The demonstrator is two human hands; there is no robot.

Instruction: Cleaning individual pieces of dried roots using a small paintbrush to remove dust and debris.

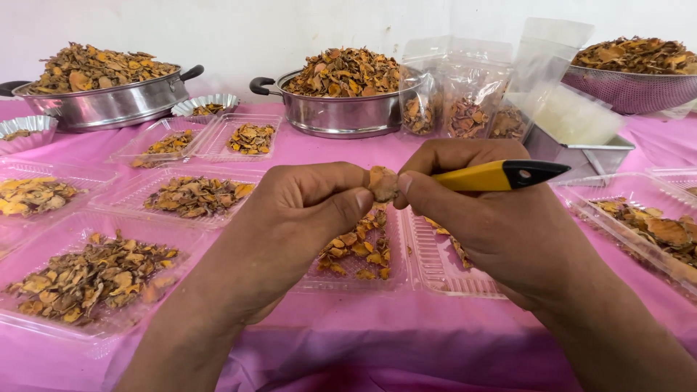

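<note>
Head view: left hand [305, 210] and right hand [494, 218] fingers both pinch one dried orange-brown root slice [382, 183] btwn them; right also grips a yellow-and-black plastic cutter [501, 175]. Just below the fingers, a clear plastic tray [348, 279] w/ more slices on the pink-clothed desk [377, 341]. Best to keep the pinch firm and the blade end pointed away from the fingertips.
</note>
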